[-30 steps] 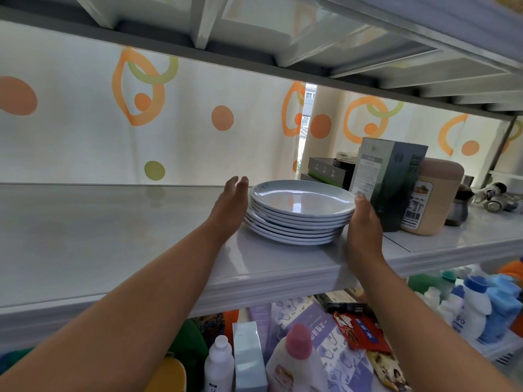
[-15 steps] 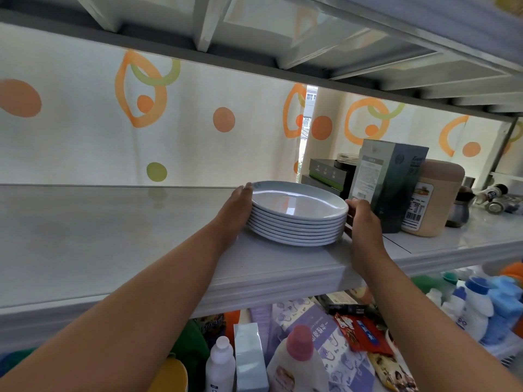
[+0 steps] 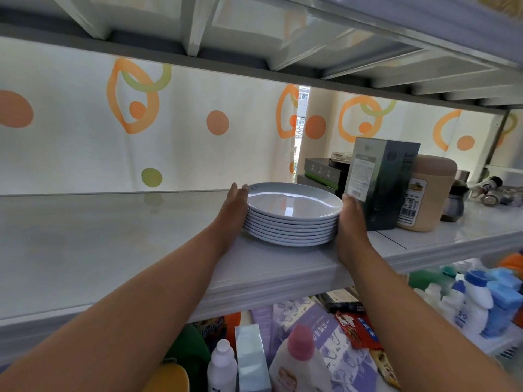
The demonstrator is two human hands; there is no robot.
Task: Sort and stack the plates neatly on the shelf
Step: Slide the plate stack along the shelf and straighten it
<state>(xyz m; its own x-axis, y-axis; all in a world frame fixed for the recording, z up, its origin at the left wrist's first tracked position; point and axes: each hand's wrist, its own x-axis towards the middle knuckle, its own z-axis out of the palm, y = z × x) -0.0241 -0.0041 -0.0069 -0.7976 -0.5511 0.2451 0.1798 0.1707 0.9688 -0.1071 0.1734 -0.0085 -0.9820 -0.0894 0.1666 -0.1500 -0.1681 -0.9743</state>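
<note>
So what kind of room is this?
Probably a home storeroom or pantry: a metal shelf holds stacked plates and food boxes, with detergent bottles crowded below.

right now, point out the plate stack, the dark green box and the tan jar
plate stack (image 3: 293,203): head view, inside of the top plate
dark green box (image 3: 392,179): head view, its dark front face
tan jar (image 3: 431,176): head view, upper body under the lid

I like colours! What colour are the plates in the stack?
Pale blue-grey, all alike. The head view shows the stack of plates best.
</note>
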